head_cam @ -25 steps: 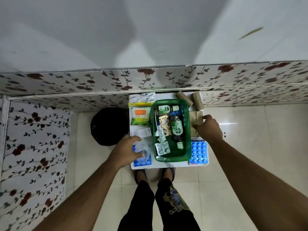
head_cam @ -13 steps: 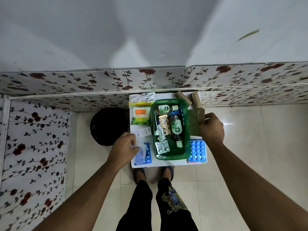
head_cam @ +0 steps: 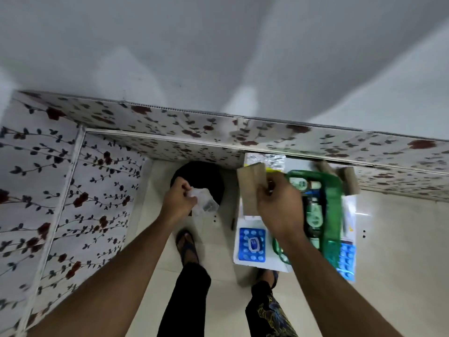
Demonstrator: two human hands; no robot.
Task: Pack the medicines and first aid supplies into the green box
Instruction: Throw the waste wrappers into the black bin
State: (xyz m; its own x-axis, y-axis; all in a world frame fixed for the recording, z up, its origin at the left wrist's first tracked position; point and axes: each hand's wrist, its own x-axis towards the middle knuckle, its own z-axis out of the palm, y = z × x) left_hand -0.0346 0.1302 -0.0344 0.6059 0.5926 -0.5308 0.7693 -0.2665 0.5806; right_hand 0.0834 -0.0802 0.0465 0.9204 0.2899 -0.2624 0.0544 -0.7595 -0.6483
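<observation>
Packing partway along: green box [head_cam: 332, 205] on the white table [head_cam: 245, 260], already holding bottles. Left hand [head_cam: 178, 201] pinching clear wrapper [head_cam: 204, 203] left of it; right hand [head_cam: 279, 205] gripping tan packet [head_cam: 250, 188]. Blue blister sheets [head_cam: 251, 242] remaining outside.

A small white table [head_cam: 243, 257] stands on the tiled floor [head_cam: 398, 239]. A blue blister pack [head_cam: 252, 243] lies below the right hand [head_cam: 279, 207]. The green box [head_cam: 330, 203] sits just right of that hand.

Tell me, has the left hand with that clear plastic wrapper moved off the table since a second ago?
Yes. The left hand has carried the clear wrapper leftward, off the white table, and now holds it over the black bin beside the table.
</observation>
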